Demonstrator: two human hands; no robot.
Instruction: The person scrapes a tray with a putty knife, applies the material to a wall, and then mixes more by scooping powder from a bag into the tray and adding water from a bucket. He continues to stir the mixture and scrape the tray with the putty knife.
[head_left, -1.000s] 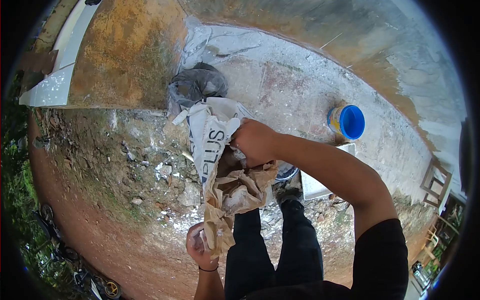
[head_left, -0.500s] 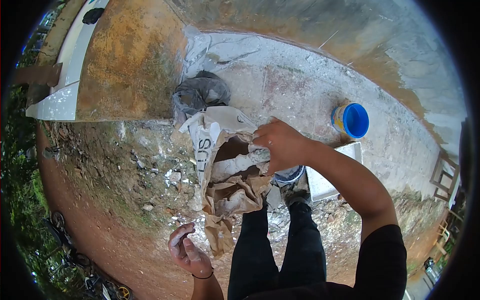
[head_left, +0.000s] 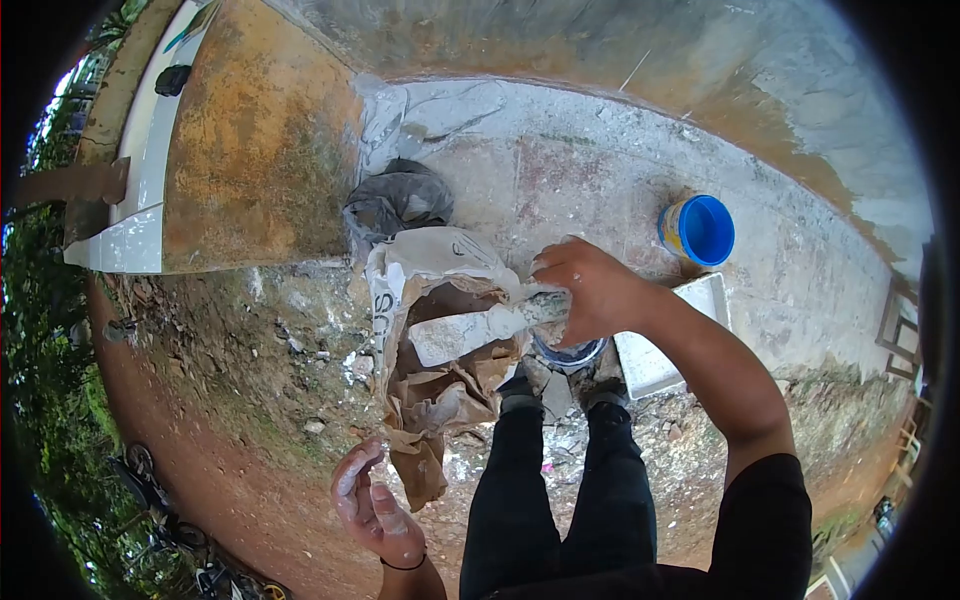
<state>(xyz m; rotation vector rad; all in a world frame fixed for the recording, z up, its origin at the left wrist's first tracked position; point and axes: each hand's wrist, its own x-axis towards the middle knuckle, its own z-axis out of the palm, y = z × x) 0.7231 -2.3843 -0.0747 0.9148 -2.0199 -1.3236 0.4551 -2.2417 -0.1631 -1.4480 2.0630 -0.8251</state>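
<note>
Right hand is closed around the handle of a trowel; I see its white-coated blade lying across the open mouth of the paper sack. The sack stands on the ground at the edge where the concrete slab meets bare dirt, its torn brown lining spilling down toward my legs. The print on the sack's side is only partly readable.

Left hand is open, palm up, fingers dusted white, holding nothing; it sits just below the sack's hanging torn flap, close but apart as far as I can tell.

Around it:
- grey crumpled bag just behind the sack, against the rust-stained wall
- blue-rimmed bucket on the slab, well apart to the right
- white tray near my right forearm, partly hidden by it
- a dark round container under my right hand, mostly covered
- rubble and white chips scattered on the dirt by my feet
</note>
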